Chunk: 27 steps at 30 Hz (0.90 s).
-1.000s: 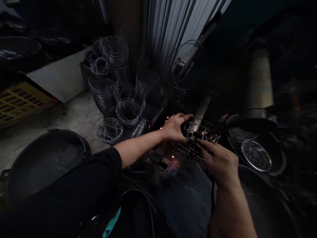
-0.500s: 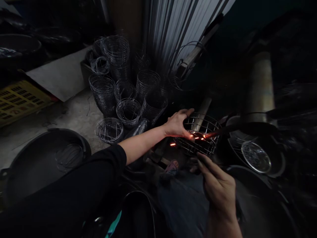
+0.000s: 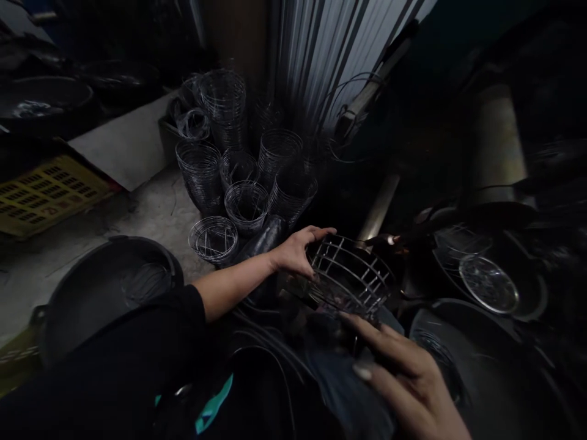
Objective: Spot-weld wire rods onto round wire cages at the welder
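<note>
basket point(image 3: 370, 282): between hands, on the near side of the bar point(image 3: 381, 205) | left hand point(image 3: 296, 252): nearer, gripping its left side | right hand point(image 3: 408, 366): spread, basket ahead and left, contact unclear

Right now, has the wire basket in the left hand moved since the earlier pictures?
Yes. Against the pale bar, the wire basket has moved left and lower in the view.

Grey floor point(image 3: 158, 211) under 1 yellow slotted crate point(image 3: 50, 194) and stacked wire frames point(image 3: 200, 174)
</note>
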Motion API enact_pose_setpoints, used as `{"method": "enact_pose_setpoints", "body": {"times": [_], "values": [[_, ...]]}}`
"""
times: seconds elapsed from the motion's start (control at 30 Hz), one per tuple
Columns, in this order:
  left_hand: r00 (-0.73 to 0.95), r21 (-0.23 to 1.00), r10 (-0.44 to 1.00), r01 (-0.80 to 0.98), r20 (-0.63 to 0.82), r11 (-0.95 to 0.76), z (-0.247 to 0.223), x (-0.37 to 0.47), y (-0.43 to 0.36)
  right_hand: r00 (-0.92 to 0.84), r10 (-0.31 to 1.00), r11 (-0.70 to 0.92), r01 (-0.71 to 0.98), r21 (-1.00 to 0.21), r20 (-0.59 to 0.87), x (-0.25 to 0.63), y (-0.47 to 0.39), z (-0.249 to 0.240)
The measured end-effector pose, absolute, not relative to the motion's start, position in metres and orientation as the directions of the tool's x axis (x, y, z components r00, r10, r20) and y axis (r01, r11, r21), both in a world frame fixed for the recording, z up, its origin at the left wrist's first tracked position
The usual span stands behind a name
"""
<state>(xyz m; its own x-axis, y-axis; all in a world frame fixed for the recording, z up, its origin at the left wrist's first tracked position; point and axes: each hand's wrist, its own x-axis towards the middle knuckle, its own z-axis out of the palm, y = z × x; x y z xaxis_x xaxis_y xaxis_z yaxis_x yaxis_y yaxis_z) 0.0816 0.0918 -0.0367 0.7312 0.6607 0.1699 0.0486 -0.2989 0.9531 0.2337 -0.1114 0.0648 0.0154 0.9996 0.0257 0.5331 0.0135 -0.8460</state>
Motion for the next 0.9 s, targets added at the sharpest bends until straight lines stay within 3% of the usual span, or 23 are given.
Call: {"method": "enact_pose_setpoints", "body": {"times": [0.07,0.17,0.27,0.37,0.47,0.53,0.63,0.77,0.83,0.9], "values": [[0.737,0.895,0.644,0.125,0.204,-0.427,-0.024,0.071,0.079,-0.019,0.992,-0.111,0.309,-0.945,-0.123,0.23,-0.109,0.063],[0.7,0.847,0.684,0.224,0.204,-0.483,-0.017,0.068,0.069,0.027,0.972,-0.234,-0.006,-0.972,-0.234,0.227,-0.105,0.044],[0.677,0.855,0.709,0.236,0.196,-0.462,-0.018,0.07,0.069,0.129,0.951,-0.267,-0.106,-0.958,-0.28,0.225,-0.108,0.028],[0.685,0.858,0.703,0.23,0.192,-0.459,-0.019,0.071,0.07,0.175,0.957,-0.251,0.11,-0.962,-0.23,0.225,-0.113,0.033],[0.714,0.832,0.674,0.251,0.187,-0.496,-0.017,0.073,0.066,0.08,0.986,-0.167,0.415,-0.895,-0.147,0.226,-0.107,0.047],[0.737,0.806,0.65,0.266,0.184,-0.529,-0.015,0.076,0.061,0.011,0.991,-0.12,0.516,-0.848,-0.134,0.23,-0.097,0.051],[0.756,0.773,0.623,0.271,0.199,-0.574,-0.012,0.079,0.053,0.071,0.994,-0.111,0.651,-0.751,-0.085,0.239,-0.084,0.044],[0.735,0.754,0.639,0.284,0.226,-0.592,-0.01,0.084,0.051,0.041,0.996,-0.007,0.929,-0.37,0.083,0.244,-0.085,0.034],[0.721,0.767,0.653,0.278,0.231,-0.579,-0.01,0.086,0.053,-0.031,0.992,0.051,0.985,-0.167,0.12,0.243,-0.088,0.033],[0.712,0.782,0.659,0.258,0.243,-0.568,-0.01,0.09,0.056,-0.072,0.984,0.079,0.996,-0.041,0.162,0.242,-0.09,0.034]]}}
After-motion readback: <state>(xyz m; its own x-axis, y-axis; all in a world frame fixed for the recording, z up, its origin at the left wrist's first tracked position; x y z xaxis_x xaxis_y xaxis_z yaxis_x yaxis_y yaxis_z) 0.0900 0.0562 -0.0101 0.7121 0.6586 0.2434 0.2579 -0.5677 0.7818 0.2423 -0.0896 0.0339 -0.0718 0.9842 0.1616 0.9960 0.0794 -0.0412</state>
